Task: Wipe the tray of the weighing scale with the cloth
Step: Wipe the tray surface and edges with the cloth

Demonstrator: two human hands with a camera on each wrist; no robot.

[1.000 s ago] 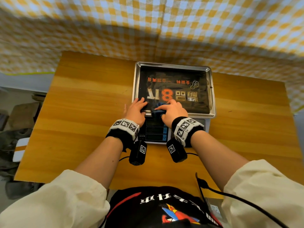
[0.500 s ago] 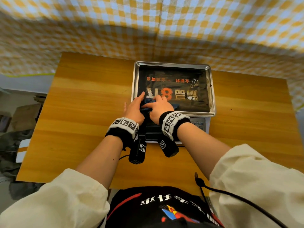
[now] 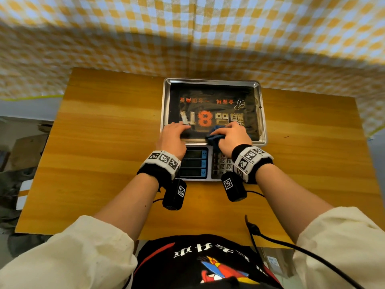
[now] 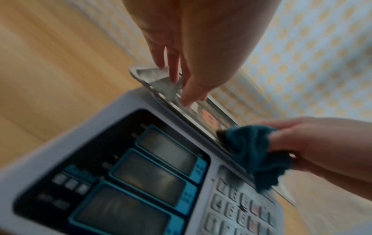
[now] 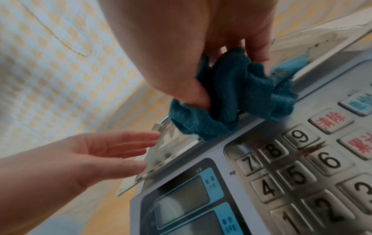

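The right hand [image 3: 233, 137] has its fingers [image 5: 258, 46] and thumb curled round a bunched dark teal terry cloth [image 5: 227, 97], pinching it against the near rim of the shiny rectangular steel tray [image 3: 263, 113] of the weighing scale. Part of the cloth spills over the rim toward the grey keypad with numbered keys [image 5: 300, 168]. The left hand [image 3: 173, 136] is released: its fingers [image 4: 173, 66] lie straight and slightly spread, the tips resting on the tray's near left corner, holding nothing. The two hands are near each other along the same front edge, apart, with the cloth between them on the right hand's side.

The grey electronic weighing scale [image 3: 195, 163] stands on a honey-coloured wooden tabletop [image 3: 100, 142], its three blue-framed display windows [image 4: 161, 160] facing the person. The tray bottom mirrors the person's dark printed shirt, with an orange figure 8. Behind the tabletop hangs a yellow, white and pale blue checked fabric backdrop [image 3: 187, 34]. Both wrists wear black bands with white marker squares, and a black cable [image 3: 291, 245] runs across the near tabletop edge
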